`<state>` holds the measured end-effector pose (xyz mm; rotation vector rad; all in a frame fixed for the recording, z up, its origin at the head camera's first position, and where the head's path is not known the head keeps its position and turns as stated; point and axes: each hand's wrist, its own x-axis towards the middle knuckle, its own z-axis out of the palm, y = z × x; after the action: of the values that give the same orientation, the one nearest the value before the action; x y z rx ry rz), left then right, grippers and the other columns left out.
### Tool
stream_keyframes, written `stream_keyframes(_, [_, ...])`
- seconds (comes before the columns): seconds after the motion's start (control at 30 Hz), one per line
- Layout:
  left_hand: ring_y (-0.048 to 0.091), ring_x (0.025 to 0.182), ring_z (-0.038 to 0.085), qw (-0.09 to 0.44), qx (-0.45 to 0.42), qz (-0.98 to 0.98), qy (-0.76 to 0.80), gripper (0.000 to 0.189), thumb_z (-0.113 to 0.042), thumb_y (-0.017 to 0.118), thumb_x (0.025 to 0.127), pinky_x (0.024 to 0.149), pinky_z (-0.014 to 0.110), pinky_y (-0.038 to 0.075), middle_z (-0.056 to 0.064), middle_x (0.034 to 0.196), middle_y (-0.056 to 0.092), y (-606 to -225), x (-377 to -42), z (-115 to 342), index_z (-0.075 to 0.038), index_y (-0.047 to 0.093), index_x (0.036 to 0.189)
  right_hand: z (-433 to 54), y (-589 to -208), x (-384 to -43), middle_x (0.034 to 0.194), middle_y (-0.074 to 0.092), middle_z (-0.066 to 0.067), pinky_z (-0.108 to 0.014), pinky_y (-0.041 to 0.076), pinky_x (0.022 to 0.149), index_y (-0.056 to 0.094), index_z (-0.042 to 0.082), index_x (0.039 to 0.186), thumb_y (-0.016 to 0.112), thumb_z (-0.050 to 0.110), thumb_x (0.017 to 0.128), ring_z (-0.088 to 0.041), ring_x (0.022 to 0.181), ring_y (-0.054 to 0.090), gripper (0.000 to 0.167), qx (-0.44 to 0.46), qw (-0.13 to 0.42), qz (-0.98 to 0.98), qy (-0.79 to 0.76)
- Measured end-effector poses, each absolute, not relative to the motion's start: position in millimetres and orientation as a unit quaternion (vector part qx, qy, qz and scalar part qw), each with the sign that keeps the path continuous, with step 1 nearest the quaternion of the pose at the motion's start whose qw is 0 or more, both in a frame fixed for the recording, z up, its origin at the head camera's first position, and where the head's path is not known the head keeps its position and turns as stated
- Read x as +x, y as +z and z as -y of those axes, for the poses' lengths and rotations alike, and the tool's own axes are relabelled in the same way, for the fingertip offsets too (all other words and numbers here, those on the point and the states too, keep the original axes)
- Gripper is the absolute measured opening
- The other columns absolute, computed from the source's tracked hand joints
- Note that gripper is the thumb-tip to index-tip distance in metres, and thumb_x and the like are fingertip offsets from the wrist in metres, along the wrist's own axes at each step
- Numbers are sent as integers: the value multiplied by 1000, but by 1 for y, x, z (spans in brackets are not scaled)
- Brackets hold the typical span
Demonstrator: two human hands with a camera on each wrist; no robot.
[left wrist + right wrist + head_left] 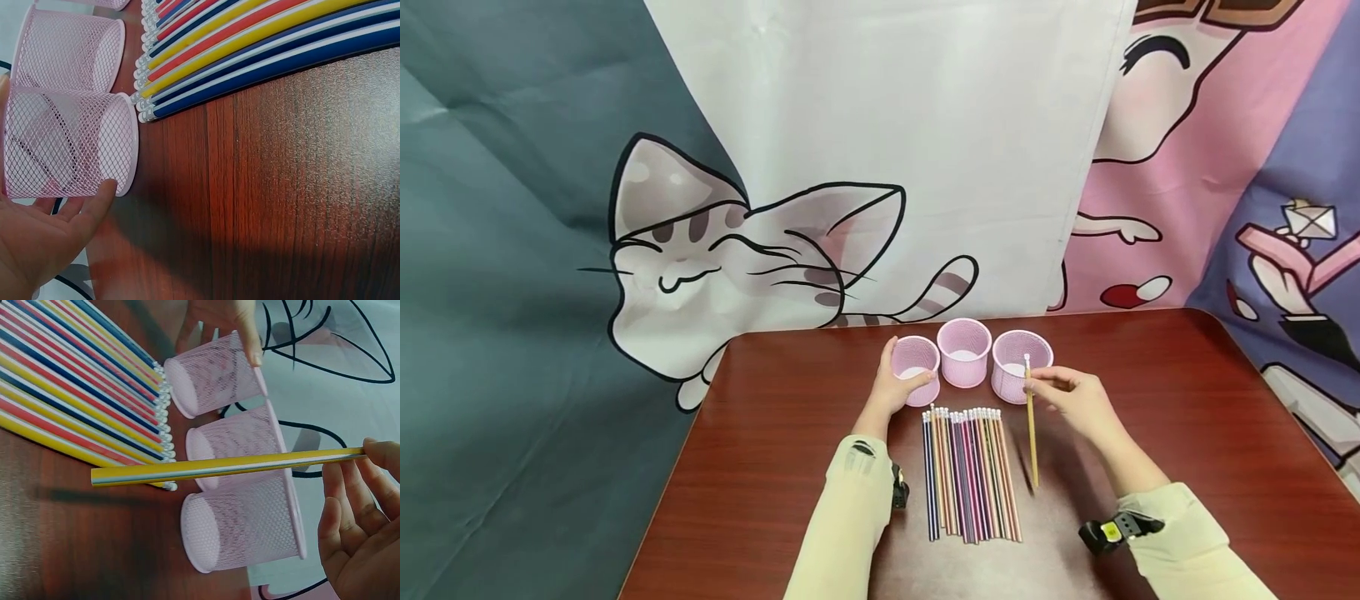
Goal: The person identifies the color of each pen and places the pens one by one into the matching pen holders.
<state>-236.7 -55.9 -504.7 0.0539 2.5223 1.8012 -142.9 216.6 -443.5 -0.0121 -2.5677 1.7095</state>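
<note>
My left hand [891, 390] grips the leftmost pink mesh pencil cup [59, 144] around its side, thumb in front. In my right hand [1078, 402] a yellow striped pencil [1032, 442] is pinched near its white eraser end. That pencil hangs nearly upright, eraser up, in front of the rightmost mesh cup [1007, 385], its lower end above the table. The middle mesh cup [965, 372] stands between the other two, slightly farther back. Several striped pencils [972, 479] lie side by side below the cups, erasers toward them.
The reddish-brown wooden table [760, 467] reaches back to a cartoon-printed cloth [925, 150]. A dark wrist camera [1120, 532] is strapped to the right wrist, and another [899, 487] to the left.
</note>
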Motion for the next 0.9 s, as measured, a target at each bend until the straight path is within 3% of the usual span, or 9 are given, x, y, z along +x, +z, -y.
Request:
stream_keyframes(0.27, [36, 126, 30, 26, 16, -811, 585, 96, -16, 82, 69, 104, 43, 28, 16, 143, 33, -505, -237, 55, -16, 24, 145, -220, -435, -149, 83, 69, -15, -23, 50, 55, 63, -8, 107, 65, 12, 87, -1, 64, 60, 29, 9, 45, 825, 563])
stream_keyframes(0.57, [38, 124, 30, 23, 12, -811, 585, 97, -17, 83, 68, 103, 43, 29, 16, 141, 35, -508, -239, 56, -17, 24, 145, -221, -424, -154, 76, 66, 8, -23, 51, 56, 64, -5, 103, 67, 22, 86, -2, 65, 60, 32, 17, 69, 837, 543])
stream_keyframes(0.9, [38, 124, 30, 18, 14, -804, 594, 96, -15, 82, 68, 104, 44, 29, 17, 141, 35, -508, -239, 55, -15, 25, 144, -224, -420, -158, 75, 68, 4, -23, 51, 57, 64, -4, 102, 67, 21, 86, -5, 66, 63, 30, 21, 75, 834, 546])
